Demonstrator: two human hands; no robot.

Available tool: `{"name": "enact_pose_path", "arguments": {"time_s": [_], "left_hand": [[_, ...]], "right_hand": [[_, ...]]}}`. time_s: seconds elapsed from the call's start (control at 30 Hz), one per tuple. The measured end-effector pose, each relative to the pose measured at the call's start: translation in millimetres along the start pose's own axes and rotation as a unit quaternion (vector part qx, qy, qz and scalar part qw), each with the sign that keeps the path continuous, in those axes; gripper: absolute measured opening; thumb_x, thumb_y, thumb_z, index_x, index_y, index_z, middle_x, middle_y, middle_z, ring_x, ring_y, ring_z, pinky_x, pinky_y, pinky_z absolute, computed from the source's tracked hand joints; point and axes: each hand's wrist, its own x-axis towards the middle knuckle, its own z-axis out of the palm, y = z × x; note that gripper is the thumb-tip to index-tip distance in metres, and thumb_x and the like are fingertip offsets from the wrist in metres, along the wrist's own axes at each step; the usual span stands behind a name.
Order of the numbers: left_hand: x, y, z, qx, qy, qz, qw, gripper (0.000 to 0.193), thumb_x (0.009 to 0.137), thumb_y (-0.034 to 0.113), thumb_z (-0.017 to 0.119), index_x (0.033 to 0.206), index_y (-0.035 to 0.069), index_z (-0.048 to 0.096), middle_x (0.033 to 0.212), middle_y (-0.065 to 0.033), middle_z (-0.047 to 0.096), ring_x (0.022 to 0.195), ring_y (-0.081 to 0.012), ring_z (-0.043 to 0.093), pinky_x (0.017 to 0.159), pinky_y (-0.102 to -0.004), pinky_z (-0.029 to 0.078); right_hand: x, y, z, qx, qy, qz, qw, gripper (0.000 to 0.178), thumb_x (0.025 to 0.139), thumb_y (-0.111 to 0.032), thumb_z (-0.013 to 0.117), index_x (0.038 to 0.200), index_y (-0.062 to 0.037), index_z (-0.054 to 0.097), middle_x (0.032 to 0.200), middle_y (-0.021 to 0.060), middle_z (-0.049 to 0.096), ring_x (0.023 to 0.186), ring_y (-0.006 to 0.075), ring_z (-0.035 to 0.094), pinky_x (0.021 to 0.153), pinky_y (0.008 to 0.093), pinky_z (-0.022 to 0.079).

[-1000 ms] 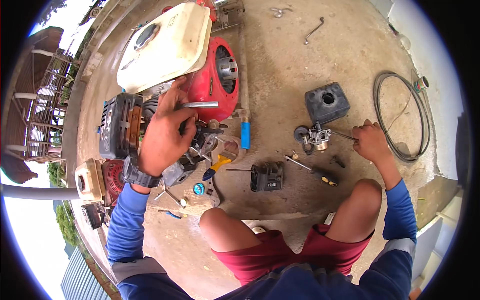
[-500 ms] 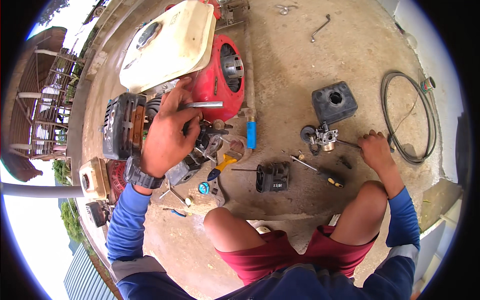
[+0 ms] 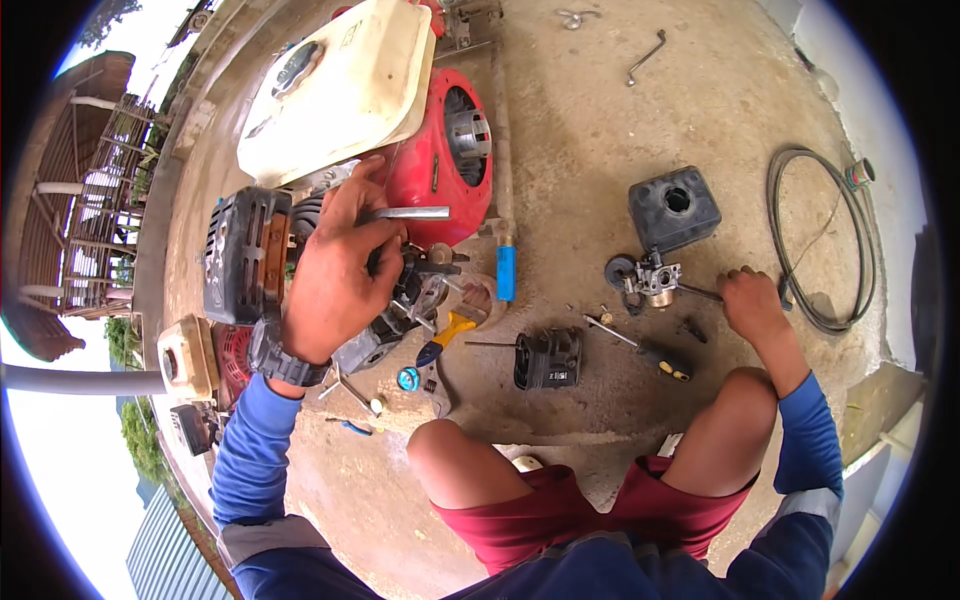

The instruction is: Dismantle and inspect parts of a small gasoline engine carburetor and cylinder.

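Observation:
My left hand (image 3: 345, 270), with a black watch at the wrist, is closed around a silver metal rod (image 3: 415, 213). It is over the red engine (image 3: 440, 170), beside the cream fuel tank (image 3: 340, 95) and the black slotted muffler cover (image 3: 235, 255). On the right, my right hand (image 3: 750, 303) is closed on a thin dark rod (image 3: 700, 292), its handle end hidden by my fingers. The rod's far end meets the small metal carburetor (image 3: 658, 280) on the concrete. Just beyond that lies a square black housing (image 3: 675, 210) with a round hole.
Between my hands lie a blue-handled tool (image 3: 505, 274), a yellow-and-black brush (image 3: 447, 335), a black plastic housing (image 3: 548, 358), a screwdriver (image 3: 640, 346) and an adjustable wrench (image 3: 436, 388). A coiled cable (image 3: 822, 240) rests near the right wall. A bent wrench (image 3: 646, 58) lies farther off.
The view has shifted slightly. Both hands keep their grips and their places beside the engine and the carburetor.

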Motion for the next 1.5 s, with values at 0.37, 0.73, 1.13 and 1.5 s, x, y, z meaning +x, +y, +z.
{"name": "enact_pose_path", "arguments": {"time_s": [0.37,0.73,1.13,1.5], "left_hand": [[-7.5,-6.5,-0.8,-0.014,-0.013,-0.009,1.000,0.012,0.081,-0.008,0.068,0.091,-0.005,0.073,0.110,-0.0208,0.060,0.134,-0.0440,0.057,0.109,-0.0500,0.047],[-2.2,-6.8,-9.4,-0.012,-0.027,0.015,0.999,0.014,0.077,-0.005,0.069,0.090,-0.005,0.073,0.111,-0.0196,0.059,0.128,-0.0434,0.058,0.104,-0.0486,0.050],[1.3,-13.9,-7.2,-0.017,-0.036,0.046,0.998,0.016,0.076,-0.003,0.070,0.091,-0.005,0.075,0.116,-0.0203,0.061,0.123,-0.0379,0.060,0.104,-0.0470,0.048],[1.2,-11.9,-13.5,-0.019,-0.066,0.019,0.997,0.018,0.083,-0.004,0.072,0.100,-0.004,0.077,0.121,-0.0210,0.062,0.134,-0.0389,0.059,0.105,-0.0446,0.050]], "right_hand": [[43.5,-145.4,-156.6,0.478,-0.009,-0.182,0.859,0.059,0.092,-0.032,0.082,0.135,-0.0029,0.055,0.127,0.0180,0.064,0.113,0.0345,0.068,0.094,0.0453,0.058],[103.3,-275.5,-180.6,0.759,0.027,-0.092,0.644,0.095,0.089,-0.031,0.089,0.154,0.0014,0.027,0.135,0.0196,0.058,0.108,0.0211,0.070,0.087,0.0337,0.060],[109.3,-286.9,-166.9,0.783,0.083,-0.061,0.613,0.079,0.085,-0.028,0.088,0.138,0.0021,0.038,0.119,0.0282,0.066,0.109,0.0364,0.072,0.093,0.0442,0.055],[106.9,-287.7,-165.4,0.784,0.105,-0.078,0.607,0.076,0.085,-0.025,0.087,0.137,0.0042,0.039,0.119,0.0264,0.065,0.109,0.0358,0.070,0.094,0.0432,0.054]]}}
